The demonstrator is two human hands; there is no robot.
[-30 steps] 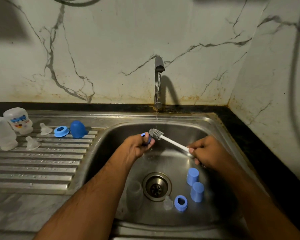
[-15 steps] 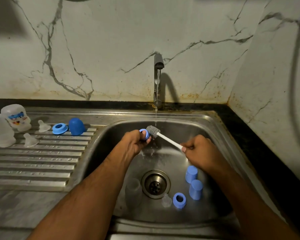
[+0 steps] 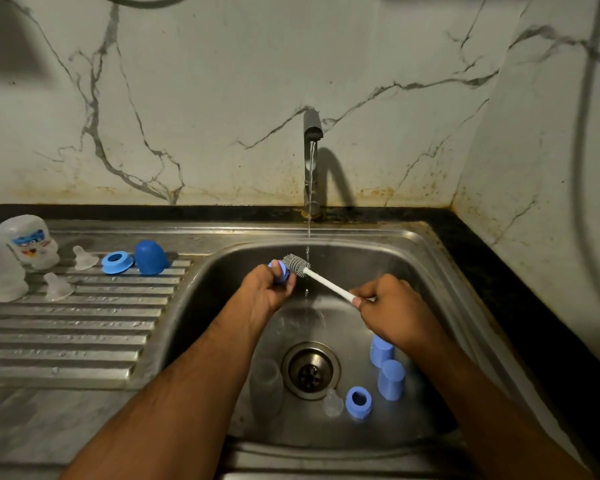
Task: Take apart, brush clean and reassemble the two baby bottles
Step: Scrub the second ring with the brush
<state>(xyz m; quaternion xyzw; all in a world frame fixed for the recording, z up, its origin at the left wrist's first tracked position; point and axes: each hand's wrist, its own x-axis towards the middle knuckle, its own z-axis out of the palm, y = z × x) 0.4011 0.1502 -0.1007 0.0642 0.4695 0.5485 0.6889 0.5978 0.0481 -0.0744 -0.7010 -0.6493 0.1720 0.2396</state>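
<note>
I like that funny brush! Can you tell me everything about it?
The brush has a thin white stick handle and a small round grey head of short bristles that look rubbery. The right hand pinches the near end of the handle. It slants up and leftward over the sink, its head pressed against the blue ring gripped by the left hand, just beside the thin water stream.

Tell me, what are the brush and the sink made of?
The brush looks like plastic: a smooth white handle with stubby grey bristles, perhaps silicone. The sink looks like stainless steel: grey, dull-shiny metal reflecting light, with pressed ridges on its draining side.
</note>
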